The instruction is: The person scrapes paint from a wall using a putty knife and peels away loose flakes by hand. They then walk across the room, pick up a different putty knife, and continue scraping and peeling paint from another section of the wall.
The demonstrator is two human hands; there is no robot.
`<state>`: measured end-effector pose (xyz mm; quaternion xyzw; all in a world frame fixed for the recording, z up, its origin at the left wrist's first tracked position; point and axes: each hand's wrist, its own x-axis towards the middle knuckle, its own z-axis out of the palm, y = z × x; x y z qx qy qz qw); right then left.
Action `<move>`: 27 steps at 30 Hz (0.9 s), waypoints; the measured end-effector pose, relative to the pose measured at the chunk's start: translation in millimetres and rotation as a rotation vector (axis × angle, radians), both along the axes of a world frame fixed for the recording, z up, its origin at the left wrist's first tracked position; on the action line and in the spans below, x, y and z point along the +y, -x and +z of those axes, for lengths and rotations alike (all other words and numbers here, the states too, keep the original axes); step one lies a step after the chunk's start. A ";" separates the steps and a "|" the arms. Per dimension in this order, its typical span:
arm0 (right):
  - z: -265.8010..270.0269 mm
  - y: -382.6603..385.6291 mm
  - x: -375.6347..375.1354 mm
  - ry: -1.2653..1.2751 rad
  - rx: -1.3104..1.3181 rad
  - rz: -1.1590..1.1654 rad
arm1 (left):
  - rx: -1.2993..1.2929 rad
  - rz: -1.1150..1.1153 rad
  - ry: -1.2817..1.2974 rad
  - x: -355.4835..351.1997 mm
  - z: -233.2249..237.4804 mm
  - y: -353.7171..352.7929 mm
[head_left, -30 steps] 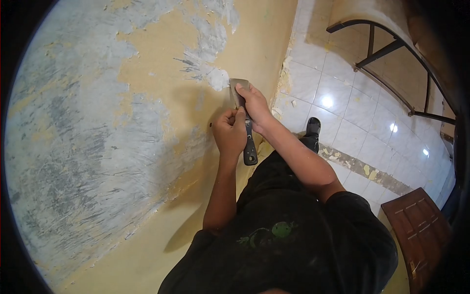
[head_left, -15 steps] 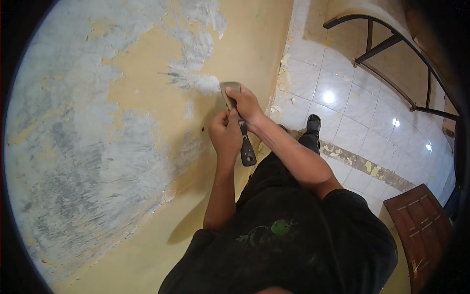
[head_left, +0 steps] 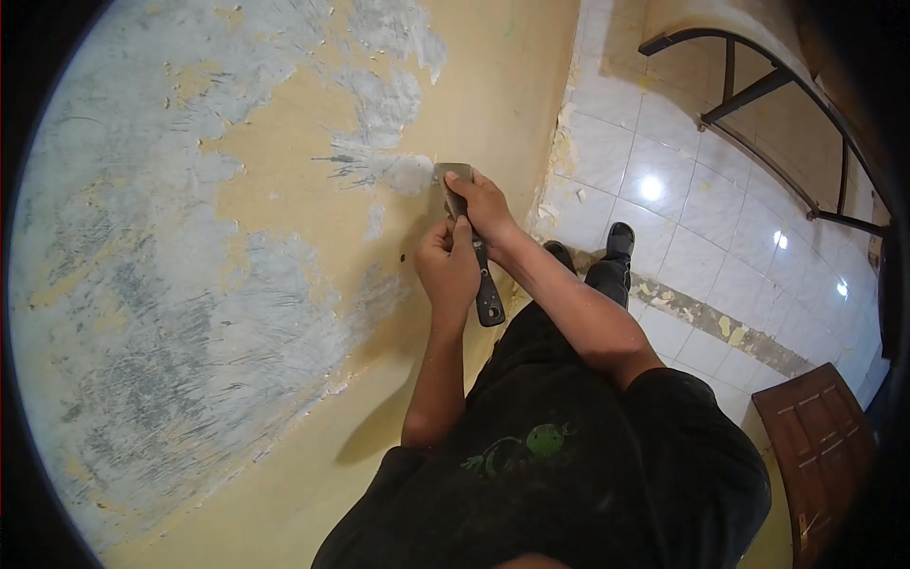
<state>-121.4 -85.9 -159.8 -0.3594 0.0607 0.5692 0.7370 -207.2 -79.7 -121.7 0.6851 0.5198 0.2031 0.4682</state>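
Your left hand (head_left: 447, 267) closes its grip round the scraper (head_left: 487, 292) handle. Your right hand (head_left: 485, 204), nearer the blade, is closed over its neck. The scraper's long axis runs from 6 to 11 o'clock, with the blade edge on the wall (head_left: 284, 190) and the bare patch (head_left: 409, 175) at its 9 o'clock.

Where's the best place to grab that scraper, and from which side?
Grab the scraper by its long dark handle, coming from the room side, away from the wall. The handle points back toward the person, while the thin metal blade lies against the wall. Here the left hand wraps the handle and the right hand presses behind the blade.
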 end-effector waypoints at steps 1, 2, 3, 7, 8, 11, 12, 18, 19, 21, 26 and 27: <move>-0.8 -0.3 0.5 0.006 -0.011 -0.001 | 0.021 0.000 -0.029 1.2 0.4 -2.3; -5.1 -2.0 2.9 0.010 -0.009 0.005 | 0.042 0.000 -0.055 1.3 0.1 -4.5; -10.4 -5.3 6.2 -0.014 -0.021 -0.010 | 0.048 0.006 -0.049 1.6 -1.3 -6.4; -9.2 -8.3 2.9 -0.013 -0.026 -0.003 | 0.071 -0.030 -0.100 3.9 -6.5 -6.6; -9.4 -6.9 1.4 -0.015 -0.029 -0.016 | 0.102 -0.039 -0.138 4.0 -5.2 -6.5; -2.6 2.3 -2.5 0.009 0.012 0.025 | 0.098 -0.026 -0.053 -2.9 3.2 -0.5; 0.0 2.0 -2.2 0.006 0.013 0.028 | 0.100 -0.022 -0.056 -1.8 1.1 1.4; -8.8 -6.4 7.3 -0.023 -0.080 -0.067 | 0.073 -0.009 -0.039 5.5 -5.2 -7.7; -10.8 -9.0 8.0 -0.059 -0.063 -0.058 | 0.060 -0.027 -0.041 6.5 -6.1 -9.1; -12.6 -9.6 4.5 -0.092 -0.046 -0.049 | 0.046 -0.045 -0.040 3.3 -7.0 -9.1; -7.7 3.9 4.1 -0.062 -0.071 -0.075 | 0.072 -0.041 -0.062 1.6 -7.3 3.4; -6.5 2.1 5.4 -0.068 -0.070 -0.073 | 0.074 -0.039 -0.068 2.9 -5.8 2.2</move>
